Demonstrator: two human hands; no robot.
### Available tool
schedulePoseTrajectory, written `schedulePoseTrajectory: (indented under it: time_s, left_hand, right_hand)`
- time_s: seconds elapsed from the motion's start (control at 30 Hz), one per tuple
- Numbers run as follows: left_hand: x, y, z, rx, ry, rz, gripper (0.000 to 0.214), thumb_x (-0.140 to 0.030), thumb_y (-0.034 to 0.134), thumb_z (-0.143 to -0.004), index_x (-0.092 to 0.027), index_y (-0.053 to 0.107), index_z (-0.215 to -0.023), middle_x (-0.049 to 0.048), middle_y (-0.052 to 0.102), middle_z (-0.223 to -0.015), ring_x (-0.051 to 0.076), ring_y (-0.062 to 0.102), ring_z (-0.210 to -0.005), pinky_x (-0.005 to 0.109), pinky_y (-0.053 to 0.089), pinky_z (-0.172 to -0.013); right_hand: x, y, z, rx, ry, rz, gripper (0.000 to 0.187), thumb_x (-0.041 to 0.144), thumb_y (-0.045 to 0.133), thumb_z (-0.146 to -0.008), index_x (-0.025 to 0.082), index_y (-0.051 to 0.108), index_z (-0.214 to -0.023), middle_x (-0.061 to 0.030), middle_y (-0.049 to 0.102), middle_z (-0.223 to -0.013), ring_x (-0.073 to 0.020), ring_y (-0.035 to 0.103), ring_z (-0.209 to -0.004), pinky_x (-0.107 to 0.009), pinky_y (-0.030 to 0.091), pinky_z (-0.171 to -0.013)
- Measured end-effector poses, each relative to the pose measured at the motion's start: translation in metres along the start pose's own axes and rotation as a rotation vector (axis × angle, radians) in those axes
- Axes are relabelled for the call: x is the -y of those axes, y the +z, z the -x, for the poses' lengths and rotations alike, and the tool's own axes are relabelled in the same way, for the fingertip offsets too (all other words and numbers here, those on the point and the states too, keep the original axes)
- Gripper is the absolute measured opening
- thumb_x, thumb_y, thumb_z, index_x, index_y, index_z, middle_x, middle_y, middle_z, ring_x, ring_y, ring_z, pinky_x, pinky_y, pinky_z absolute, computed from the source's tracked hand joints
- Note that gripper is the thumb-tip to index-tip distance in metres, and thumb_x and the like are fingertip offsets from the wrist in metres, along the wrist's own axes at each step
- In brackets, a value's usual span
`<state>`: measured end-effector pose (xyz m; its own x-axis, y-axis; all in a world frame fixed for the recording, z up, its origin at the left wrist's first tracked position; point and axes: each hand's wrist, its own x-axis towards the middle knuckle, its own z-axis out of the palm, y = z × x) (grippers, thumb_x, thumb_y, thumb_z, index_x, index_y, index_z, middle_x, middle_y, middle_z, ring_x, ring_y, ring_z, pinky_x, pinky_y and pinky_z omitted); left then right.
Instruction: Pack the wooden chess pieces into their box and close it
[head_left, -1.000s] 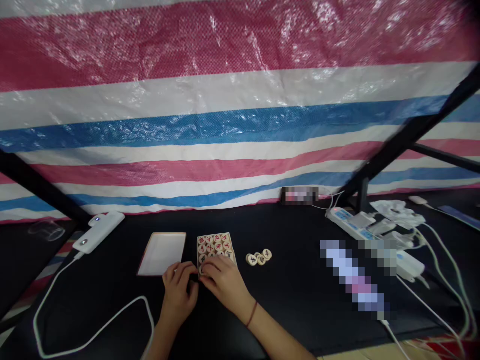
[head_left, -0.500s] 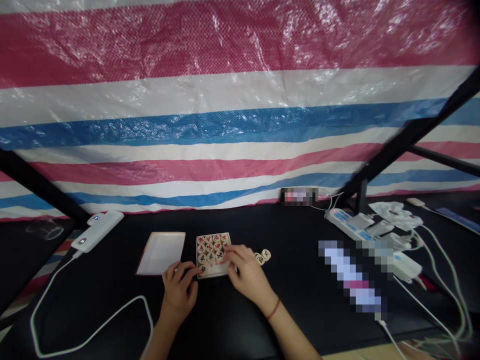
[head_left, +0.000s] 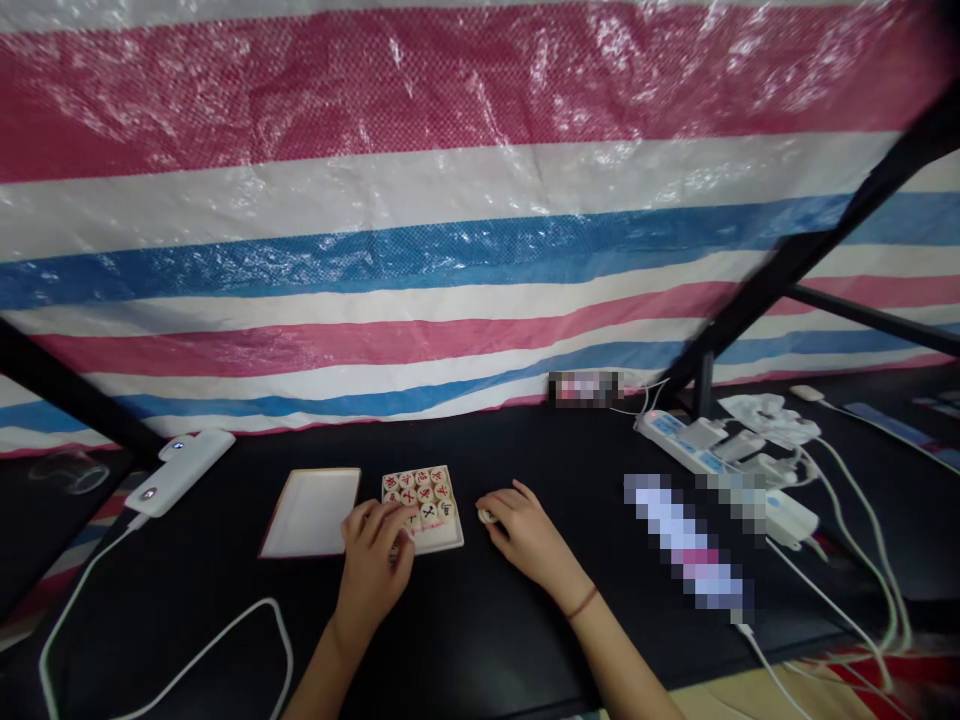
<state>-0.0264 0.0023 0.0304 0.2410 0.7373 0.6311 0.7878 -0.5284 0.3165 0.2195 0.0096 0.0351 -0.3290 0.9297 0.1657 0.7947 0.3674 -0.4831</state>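
A small flat box holding round wooden chess pieces with red and black characters lies on the black table. My left hand rests on the box's near left corner, fingers curled over some pieces. My right hand lies on the table just right of the box, fingers bent over the loose chess pieces, of which one edge shows. The box's white lid lies flat to the left of the box.
A white power bank with a white cable sits at the left. Power strips with plugs and cables crowd the right side. A striped tarpaulin hangs behind, and black frame bars cross at the right.
My right hand left the box and moved right onto the loose pieces. My left hand slid forward onto the box's near left corner. The view shifted slightly.
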Motion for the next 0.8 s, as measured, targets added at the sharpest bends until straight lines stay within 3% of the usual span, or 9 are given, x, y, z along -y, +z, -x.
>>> schedulePoseTrajectory:
  time_s: [0.13,0.23,0.33,0.6,0.8]
  left_hand:
    - [0.0,0.011,0.003,0.127,0.116,0.0,0.034,-0.022,0.054,-0.09,-0.025,0.059,-0.124,0.0046,0.068,-0.108,0.023,0.054,-0.105,0.038,0.042,-0.093]
    - [0.003,0.017,0.008,0.153,0.163,0.003,0.039,-0.032,0.057,-0.091,-0.024,0.056,-0.129,0.0059,0.067,-0.112,0.022,0.057,-0.104,0.037,0.043,-0.091]
    - [0.006,0.015,0.011,0.142,0.145,0.033,0.033,-0.032,0.055,-0.093,-0.024,0.058,-0.125,0.0054,0.068,-0.109,0.02,0.06,-0.101,0.036,0.043,-0.089]
    - [0.009,0.005,0.008,0.17,-0.003,0.101,0.016,-0.023,0.06,-0.086,-0.024,0.063,-0.102,0.0029,0.069,-0.102,0.02,0.061,-0.099,0.038,0.041,-0.088]
    - [0.012,0.003,0.008,0.273,-0.039,0.087,0.014,-0.016,0.061,-0.08,-0.024,0.065,-0.09,0.0019,0.07,-0.099,0.023,0.057,-0.101,0.04,0.039,-0.085]
  right_hand:
    - [0.025,0.001,-0.005,-0.119,0.011,-0.286,0.023,0.014,0.06,-0.083,0.022,0.065,-0.104,-0.0052,0.071,-0.103,-0.0205,0.065,-0.097,-0.042,0.044,-0.099]
    - [0.046,0.007,-0.01,-0.111,0.022,-0.453,0.027,0.018,0.07,-0.078,0.022,0.066,-0.104,-0.0046,0.072,-0.103,-0.0211,0.066,-0.096,-0.035,0.048,-0.09]
    - [0.057,0.014,-0.014,-0.088,0.063,-0.492,0.027,0.019,0.075,-0.074,0.022,0.068,-0.1,-0.003,0.073,-0.098,-0.021,0.066,-0.093,-0.034,0.048,-0.088]
    - [0.049,0.02,-0.013,-0.075,0.122,-0.592,0.021,0.025,0.072,-0.078,0.02,0.066,-0.097,-0.0006,0.07,-0.089,-0.0164,0.064,-0.084,-0.027,0.049,-0.079]
    - [0.039,0.021,-0.007,-0.087,0.151,-0.616,0.02,0.026,0.068,-0.081,0.02,0.065,-0.099,-0.0009,0.067,-0.088,-0.0158,0.062,-0.082,-0.027,0.049,-0.079]
